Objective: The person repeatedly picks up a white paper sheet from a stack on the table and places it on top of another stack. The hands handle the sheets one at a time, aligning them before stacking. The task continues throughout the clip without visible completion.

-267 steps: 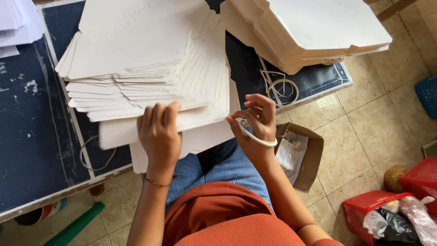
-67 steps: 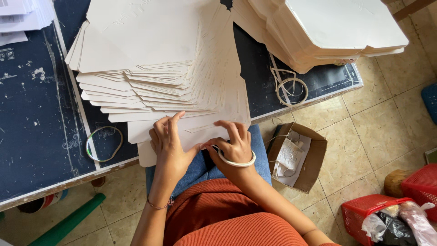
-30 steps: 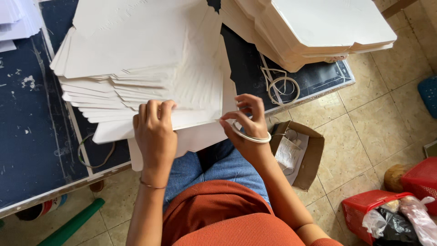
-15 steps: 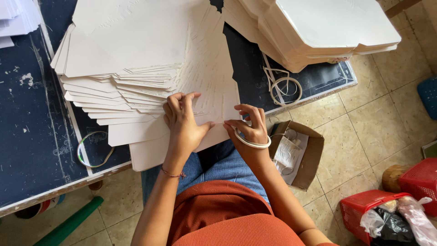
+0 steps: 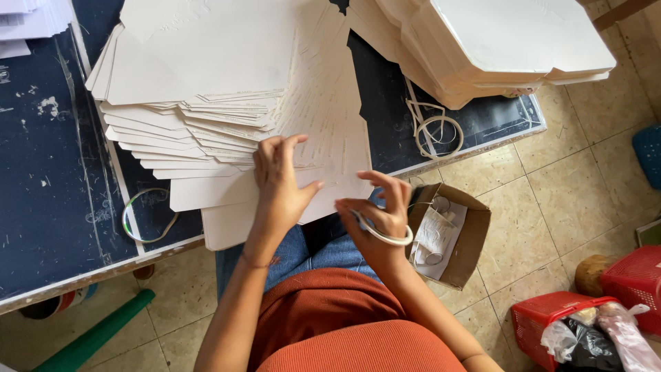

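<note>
A fanned stack of white card sheets [image 5: 227,103] is lying on the dark desk [image 5: 41,207], long edges running left to right. The left hand [image 5: 279,186] is pressing flat, fingers spread, on the lowest sheets. The right hand [image 5: 379,213], fingers pinched, is gripping a white rubber band [image 5: 385,236] just beside the stack's near edge.

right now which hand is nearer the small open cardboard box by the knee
Right. The right hand, with a white band looped over it, sits just beside the cardboard box at its left edge. The left hand lies flat on the fanned white sheets, farther off.
</note>
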